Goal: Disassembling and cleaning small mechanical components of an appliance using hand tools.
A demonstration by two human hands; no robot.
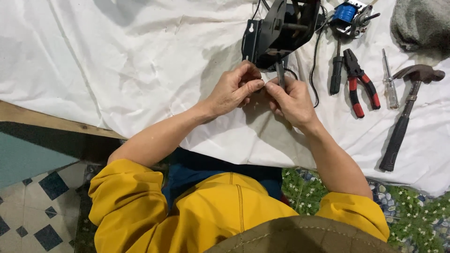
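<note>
- Our left hand pinches something small at its fingertips, too small to name; we'd keep that pinch firm and steady.
- Our right hand is closed around a dark tool, upright, just below the black frame; we'd work it slowly, tips close together.
- Right of us lie a black driver, red pliers, a clear tester and a hammer, all on the white cloth, within easy reach.

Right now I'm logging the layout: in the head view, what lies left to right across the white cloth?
Left hand → right hand → black-handled screwdriver → red-handled pliers → clear-handled screwdriver → hammer.
</note>
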